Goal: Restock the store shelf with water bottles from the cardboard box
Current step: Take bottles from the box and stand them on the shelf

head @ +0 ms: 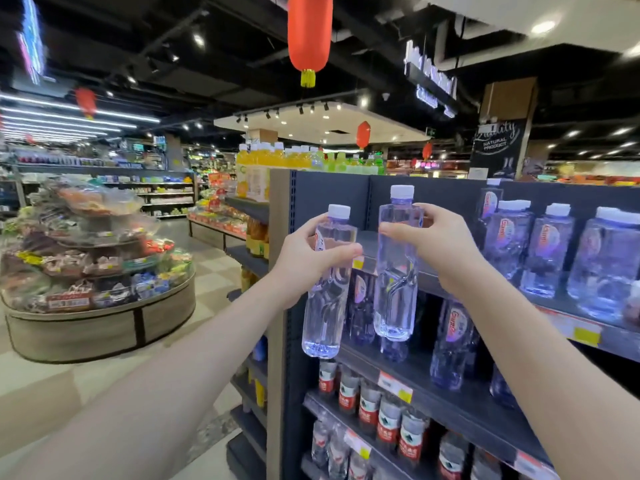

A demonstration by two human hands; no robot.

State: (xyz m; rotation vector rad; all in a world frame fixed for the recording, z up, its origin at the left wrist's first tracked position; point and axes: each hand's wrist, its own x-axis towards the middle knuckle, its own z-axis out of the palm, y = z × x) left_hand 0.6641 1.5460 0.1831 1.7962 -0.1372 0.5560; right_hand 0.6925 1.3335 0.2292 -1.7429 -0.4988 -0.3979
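Observation:
My left hand [304, 256] grips a clear water bottle [325, 306] with a white cap, held upright in the air in front of the shelf's left end. My right hand [440, 244] grips a second, slightly higher water bottle [394, 282] next to it. Both bottles hang before the dark grey store shelf [450, 403]. The top shelf's left part behind the bottles is bare, while stocked water bottles [543, 247] stand further right. The cardboard box is out of view.
Lower shelves hold more clear bottles [450, 348] and red-labelled bottles [388, 417]. A round display stand [104, 323] heaped with packaged snacks sits to the left across the tiled aisle. Orange juice bottles [270, 157] top the shelf behind. A red lantern [310, 32] hangs overhead.

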